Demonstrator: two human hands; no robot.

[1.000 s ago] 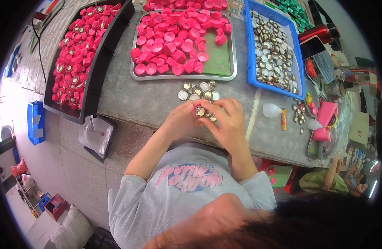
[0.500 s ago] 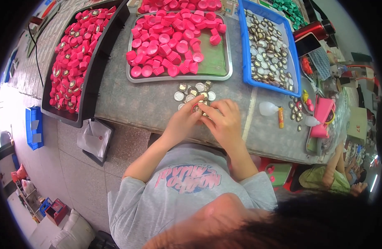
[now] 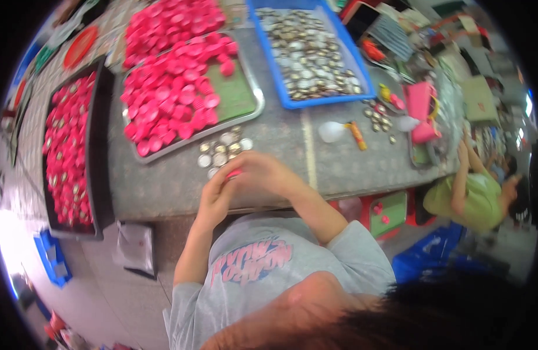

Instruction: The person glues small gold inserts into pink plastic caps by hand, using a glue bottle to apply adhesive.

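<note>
- Here we are at the near side of the metal tray, and the thing to watch is one pink cup, mostly hidden between the two hands, nearer the body than the tray.
- Left hand: fingers bent inward, seemingly pinching that cup at its edge, though blur and overlap make this a fair guess.
- Right hand: arched over from the other side, fingers curled down; whether it grips or only touches, I cannot tell.
- Handling, then! Judging by the loose pink cups heaped in the metal tray, it should be very light, thin-walled and a bit springy, easily dented rather than shattered, perhaps slightly slick.
- Best hold, I'd say: thumb and fingertip on opposite sides of the wall, low and gentle, leaving the mouth free.
- Direction? Only a pink sliver shows, slanting up and rightward toward the metal tray's right end; where the mouth faces stays hidden.
- Long axis: none to speak of, if it matches its squat, round neighbours.
- Around it: round caps lie scattered between metal tray and hands, a blue tray sits right of the metal tray, a black bin left.
</note>
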